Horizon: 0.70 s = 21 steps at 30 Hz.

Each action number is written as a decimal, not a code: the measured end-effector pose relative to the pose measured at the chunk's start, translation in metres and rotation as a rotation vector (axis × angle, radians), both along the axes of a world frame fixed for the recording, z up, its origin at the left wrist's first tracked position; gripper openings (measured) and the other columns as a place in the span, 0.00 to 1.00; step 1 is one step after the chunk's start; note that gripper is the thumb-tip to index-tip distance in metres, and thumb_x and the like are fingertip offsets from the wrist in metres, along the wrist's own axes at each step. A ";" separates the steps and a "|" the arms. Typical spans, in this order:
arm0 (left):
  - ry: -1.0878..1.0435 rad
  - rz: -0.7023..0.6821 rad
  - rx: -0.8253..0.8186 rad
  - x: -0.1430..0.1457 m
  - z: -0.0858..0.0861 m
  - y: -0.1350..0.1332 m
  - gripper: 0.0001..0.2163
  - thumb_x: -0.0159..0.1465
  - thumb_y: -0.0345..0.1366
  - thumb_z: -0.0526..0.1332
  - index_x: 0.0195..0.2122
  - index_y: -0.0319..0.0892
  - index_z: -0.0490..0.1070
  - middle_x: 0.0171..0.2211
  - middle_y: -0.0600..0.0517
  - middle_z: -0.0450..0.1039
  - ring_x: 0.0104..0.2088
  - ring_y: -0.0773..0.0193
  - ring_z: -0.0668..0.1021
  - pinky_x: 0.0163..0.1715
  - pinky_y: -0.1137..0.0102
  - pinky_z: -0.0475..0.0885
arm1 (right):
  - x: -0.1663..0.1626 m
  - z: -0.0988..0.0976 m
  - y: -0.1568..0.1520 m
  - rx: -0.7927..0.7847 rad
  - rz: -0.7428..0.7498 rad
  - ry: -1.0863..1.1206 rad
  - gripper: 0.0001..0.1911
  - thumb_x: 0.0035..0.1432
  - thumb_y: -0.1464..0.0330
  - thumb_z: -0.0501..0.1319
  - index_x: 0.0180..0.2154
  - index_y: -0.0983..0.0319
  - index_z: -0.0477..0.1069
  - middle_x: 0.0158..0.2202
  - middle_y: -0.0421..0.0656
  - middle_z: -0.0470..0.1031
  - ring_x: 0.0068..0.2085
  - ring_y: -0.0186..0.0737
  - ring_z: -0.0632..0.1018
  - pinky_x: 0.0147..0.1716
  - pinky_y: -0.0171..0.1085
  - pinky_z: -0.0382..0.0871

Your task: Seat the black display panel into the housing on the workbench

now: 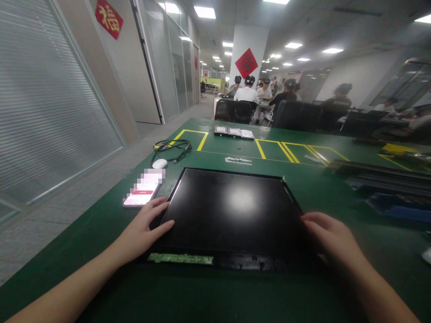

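Note:
A flat black LCD panel (215,211) lies face up on the green table in front of me, with a bright reflection on its glass. Along its near edge runs a green circuit board strip (180,259), beside a dark strip. My left hand (148,226) grips the panel's left edge, thumb on the top face and fingers along the side. At the right edge my right hand (332,233) holds the frame, thumb and forefinger close together; its other fingers are hidden. Both hands touch the panel.
Left of the panel lie a phone (143,188), a white mouse (159,163) and a coiled black cable (175,150). Hard drives (234,132) sit at the table's far side, near yellow tape outlines. Blurred dark parts (380,179) lie right. People sit beyond.

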<state>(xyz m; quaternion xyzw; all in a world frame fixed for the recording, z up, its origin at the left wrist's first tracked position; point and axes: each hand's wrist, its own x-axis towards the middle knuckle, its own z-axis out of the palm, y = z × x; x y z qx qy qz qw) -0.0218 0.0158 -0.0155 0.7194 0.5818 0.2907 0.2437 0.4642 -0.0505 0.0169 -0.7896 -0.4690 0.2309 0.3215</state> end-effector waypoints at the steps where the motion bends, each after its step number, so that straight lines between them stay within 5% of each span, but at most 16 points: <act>1: 0.011 -0.006 0.005 -0.001 -0.002 0.000 0.29 0.59 0.57 0.61 0.58 0.48 0.73 0.65 0.43 0.64 0.64 0.39 0.65 0.61 0.49 0.61 | 0.000 0.000 0.000 -0.008 -0.003 0.001 0.16 0.48 0.56 0.62 0.35 0.58 0.79 0.34 0.46 0.84 0.32 0.48 0.82 0.28 0.40 0.71; 21: 0.119 -0.067 0.074 -0.003 -0.006 0.001 0.29 0.61 0.56 0.59 0.59 0.46 0.70 0.65 0.41 0.64 0.64 0.40 0.66 0.62 0.50 0.60 | 0.000 -0.004 -0.001 0.002 -0.026 0.093 0.16 0.48 0.57 0.63 0.35 0.59 0.79 0.31 0.46 0.83 0.28 0.47 0.81 0.27 0.40 0.71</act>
